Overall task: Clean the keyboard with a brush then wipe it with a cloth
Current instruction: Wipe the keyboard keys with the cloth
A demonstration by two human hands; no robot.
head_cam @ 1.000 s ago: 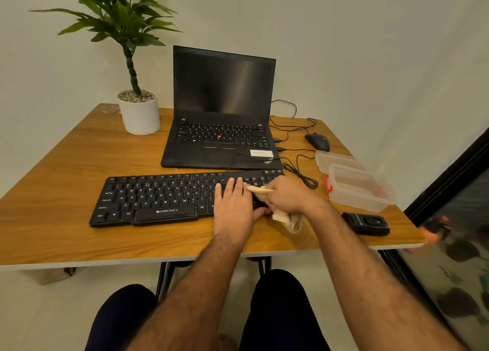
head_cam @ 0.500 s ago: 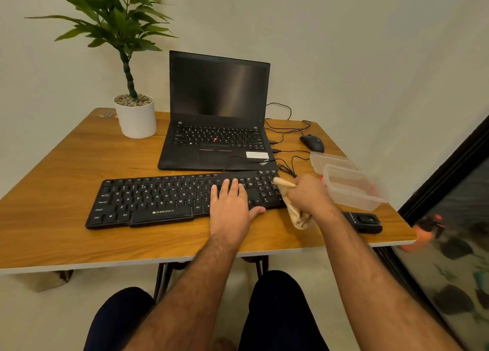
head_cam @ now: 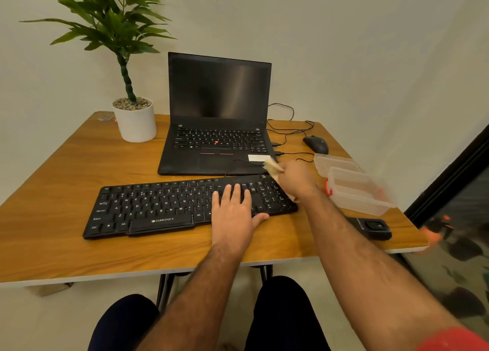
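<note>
A black keyboard (head_cam: 158, 207) lies across the middle of the wooden table (head_cam: 66, 170). My left hand (head_cam: 234, 213) rests flat on its right part, fingers straight and thumb on the front edge. My right hand (head_cam: 296, 178) grips a crumpled beige cloth (head_cam: 272, 165) at the keyboard's far right corner, next to the laptop's front edge. Part of the cloth hangs under the hand beside the number keys. No brush is in view.
An open black laptop (head_cam: 217, 128) stands behind the keyboard, with cables and a black mouse (head_cam: 316, 144) to its right. Two clear plastic containers (head_cam: 354, 189) and a small black device (head_cam: 370, 227) sit at the right edge. A potted plant (head_cam: 135, 117) stands back left.
My right hand has carried the cloth from the keyboard's near right end, out past its right side, up to the far right corner. The left hand has stayed pressed on the keys.
</note>
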